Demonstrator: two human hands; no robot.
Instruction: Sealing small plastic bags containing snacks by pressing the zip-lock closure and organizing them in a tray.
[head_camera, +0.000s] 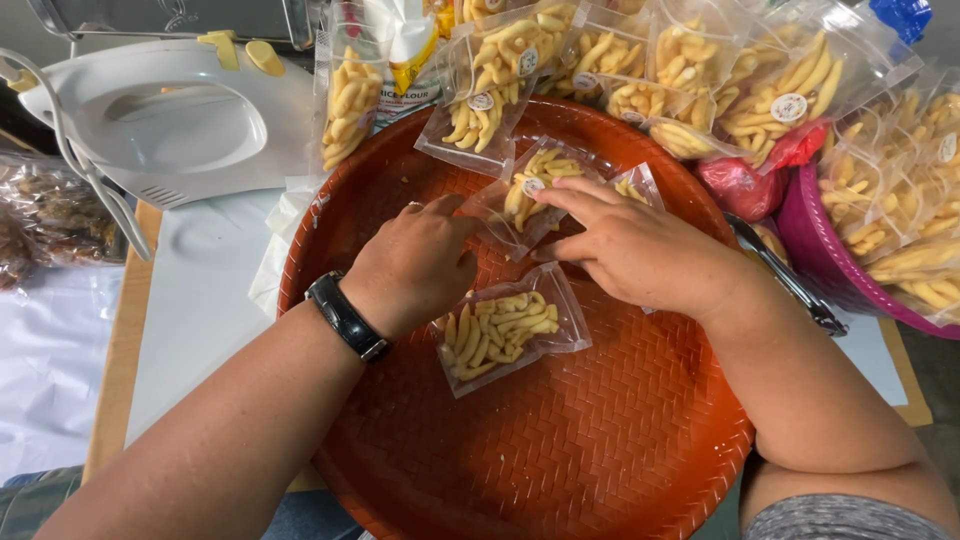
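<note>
Pinching a small clear packet (530, 195) of pale yellow finger-shaped snacks between them, both hands meet over the far half of a round, red-brown woven tray (560, 440). The left hand (415, 265), with a black watch (347, 317) at its wrist, has its fingers curled closed on the packet's left edge; the right hand (640, 250) lies flatter, its fingers closed on the packet's right side, the thumb tucked underneath. The packet rests tilted on the tray, a round sticker showing on its front.

Just near of the hands, toward the tray's middle, a second filled packet (505, 335) lies flat and apart from them. Another small bag (637, 185) peeks out just beyond the right hand.

Along the tray's far rim, a heap of filled packets (640, 70) leans over the edge. Off the tray's right edge a pink basket (815, 250) holds more of the same packets, with metal tongs (785, 275) lying between basket and tray. At the counter's far left corner sits a white hand mixer (170, 120), and a bag of dark snacks (50, 220) lies at the left edge.
</note>
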